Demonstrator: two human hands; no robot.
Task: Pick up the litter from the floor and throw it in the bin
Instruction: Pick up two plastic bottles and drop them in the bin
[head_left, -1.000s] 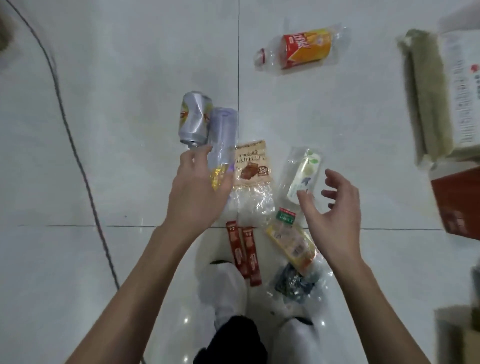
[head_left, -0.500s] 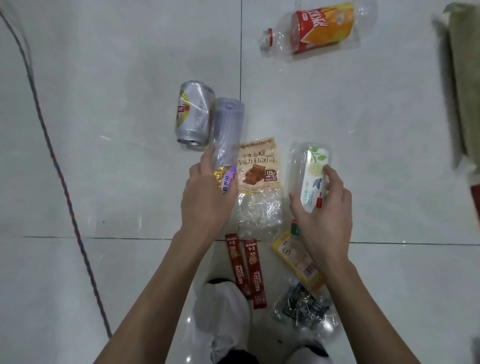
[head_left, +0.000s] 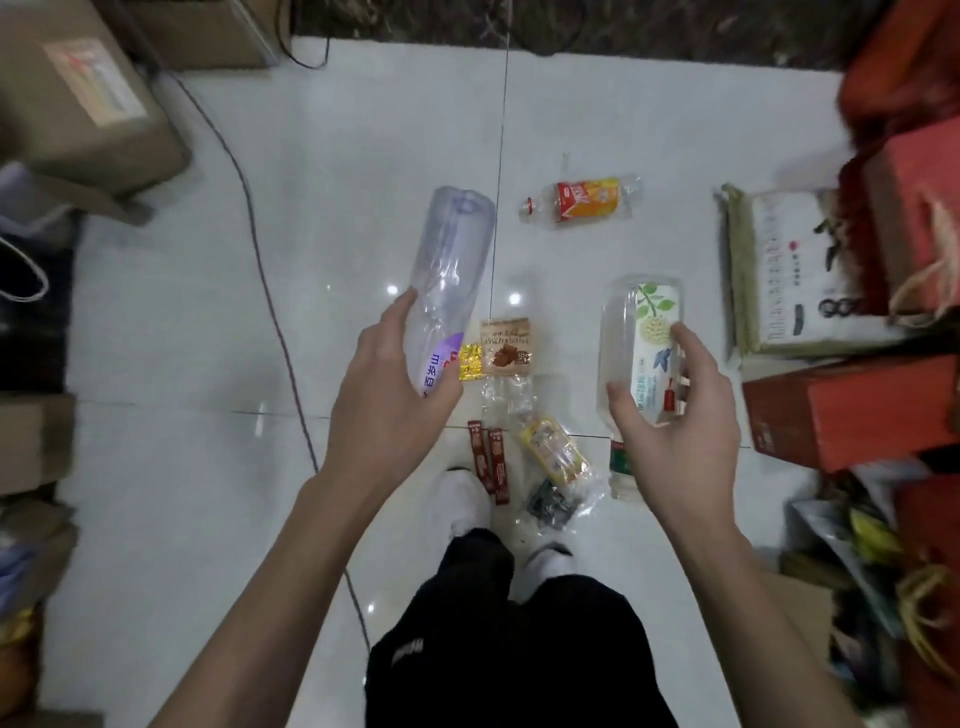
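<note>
My left hand (head_left: 387, 395) grips a clear purple-tinted plastic bottle (head_left: 449, 270), lifted off the white tiled floor and pointing away from me. My right hand (head_left: 675, 421) grips a clear bottle with a white and green label (head_left: 641, 332), also raised. Below them on the floor lie a brown biscuit wrapper (head_left: 506, 345), a small gold wrapper (head_left: 470, 362), two red sachets (head_left: 491, 465), a yellow packet (head_left: 556, 452) and a dark crumpled wrapper (head_left: 550, 504). An orange-labelled bottle (head_left: 582, 200) lies farther off. No bin is in view, and neither is the silver can.
Cardboard boxes (head_left: 78, 104) stand at the left, with a dark cable (head_left: 270, 301) running across the floor beside them. Red boxes (head_left: 852, 410) and a white sack (head_left: 800, 270) crowd the right side. My white shoes (head_left: 462, 499) stand just behind the litter.
Both hands closed on their bottles and lifted them off the floor. The view rose and pulled back, so the boxes on both sides came into sight; the silver can is gone from view.
</note>
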